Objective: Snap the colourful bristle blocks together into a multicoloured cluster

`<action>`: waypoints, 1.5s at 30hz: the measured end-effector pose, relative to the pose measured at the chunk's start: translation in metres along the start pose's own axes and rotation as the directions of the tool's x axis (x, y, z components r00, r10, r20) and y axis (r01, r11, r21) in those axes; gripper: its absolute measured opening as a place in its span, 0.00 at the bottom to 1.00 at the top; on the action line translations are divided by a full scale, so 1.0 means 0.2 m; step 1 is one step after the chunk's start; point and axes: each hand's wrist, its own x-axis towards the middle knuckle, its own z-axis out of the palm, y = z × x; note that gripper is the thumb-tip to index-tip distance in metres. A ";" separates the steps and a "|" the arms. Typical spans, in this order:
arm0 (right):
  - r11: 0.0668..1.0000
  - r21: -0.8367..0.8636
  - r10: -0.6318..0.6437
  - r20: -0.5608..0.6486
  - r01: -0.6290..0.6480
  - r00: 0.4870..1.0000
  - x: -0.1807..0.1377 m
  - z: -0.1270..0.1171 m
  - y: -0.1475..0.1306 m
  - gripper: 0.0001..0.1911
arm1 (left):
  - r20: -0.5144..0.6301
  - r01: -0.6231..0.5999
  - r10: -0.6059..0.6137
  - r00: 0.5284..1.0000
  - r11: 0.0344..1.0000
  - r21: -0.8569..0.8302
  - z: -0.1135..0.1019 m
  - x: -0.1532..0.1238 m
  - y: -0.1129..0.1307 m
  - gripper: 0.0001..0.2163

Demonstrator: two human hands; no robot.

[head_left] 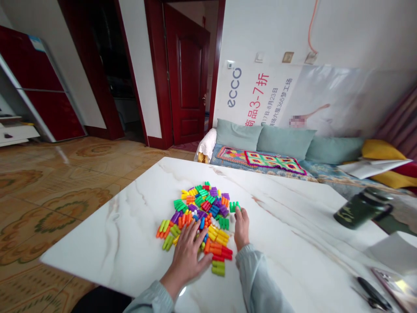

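Sleeves enter at bottom centre. Left hand (187, 252) lies flat with fingers spread, gripping nothing, on the near edge of the block pile (202, 217), mid-frame on the table (130, 243). Right hand (241, 228), fingers straight and unclosed, touches a green block (233, 206) at the pile's right edge. A mug (360, 212) sits far right.

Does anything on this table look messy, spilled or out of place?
Only the colourful blocks: they lie in a loose, jumbled heap on the table, under the left hand and beside the right hand. The dark green mug looks tilted, though that may be the lens. Nothing seems broken.
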 end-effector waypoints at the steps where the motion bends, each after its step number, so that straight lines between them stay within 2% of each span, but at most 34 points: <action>1: 1.000 -0.010 0.019 -0.019 -0.019 1.000 -0.03 -0.03 -0.01 0.19 | -0.003 0.002 -0.002 1.000 1.000 -0.009 0.00 0.00 0.00 0.33; 4: 0.996 -0.037 0.085 -0.043 -0.087 0.995 -0.18 -0.08 -0.02 0.19 | -0.009 0.003 -0.003 1.000 1.000 -0.027 0.00 0.01 0.01 0.33; 6: 0.993 -0.011 0.121 0.032 -0.121 0.992 -0.28 -0.07 -0.04 0.21 | -0.004 0.006 -0.006 1.000 1.000 -0.023 -0.01 0.00 0.01 0.32; 8: 0.993 0.023 0.116 0.101 -0.119 0.988 -0.35 -0.04 -0.06 0.24 | -0.002 0.007 -0.007 1.000 1.000 -0.011 -0.01 0.00 0.01 0.31; 10: 0.998 -0.019 0.060 0.062 -0.059 0.996 -0.37 -0.04 -0.08 0.25 | -0.006 0.006 -0.006 1.000 1.000 -0.003 -0.02 0.00 0.01 0.31; 12: 0.987 -0.159 -0.041 -0.034 0.035 0.999 -0.33 -0.08 -0.08 0.25 | -0.015 0.007 -0.007 1.000 1.000 -0.001 -0.03 0.00 0.01 0.31; 14: 0.942 -0.321 -0.117 -0.049 0.095 0.992 -0.26 -0.15 -0.06 0.24 | -0.026 0.020 -0.020 0.999 1.000 0.003 -0.03 0.00 0.02 0.31; 19: 0.826 -0.528 -0.109 0.192 0.196 0.975 -0.11 -0.34 -0.02 0.19 | -0.058 0.048 -0.049 0.997 0.999 -0.016 -0.02 0.00 0.02 0.28; 22: 0.723 -0.629 -0.133 0.280 0.286 0.951 -0.06 -0.41 -0.03 0.17 | -0.065 0.060 -0.062 0.996 0.998 -0.034 -0.01 0.00 0.02 0.28; 25: 0.668 -0.684 -0.096 0.312 0.294 0.945 -0.04 -0.45 -0.05 0.16 | -0.057 0.059 -0.060 0.997 0.998 -0.033 0.00 0.00 0.01 0.27; 30: 0.663 -0.699 -0.104 0.267 0.267 0.958 0.00 -0.49 -0.07 0.19 | -0.065 0.054 -0.056 0.996 0.998 -0.033 0.00 0.01 0.01 0.29; 33: 0.706 -0.655 -0.115 0.269 0.269 0.956 0.00 -0.49 -0.06 0.21 | -0.071 0.048 -0.050 0.996 0.999 -0.026 0.00 0.01 0.01 0.29; 39: 0.802 -0.549 -0.106 0.260 0.237 0.960 0.03 -0.41 -0.02 0.15 | -0.094 0.040 -0.038 0.995 0.999 0.020 0.01 0.00 0.01 0.29; 45: 0.820 -0.540 -0.139 0.134 0.190 0.981 0.26 -0.25 0.02 0.16 | -0.108 0.022 -0.018 0.994 0.999 0.033 0.01 0.00 0.00 0.29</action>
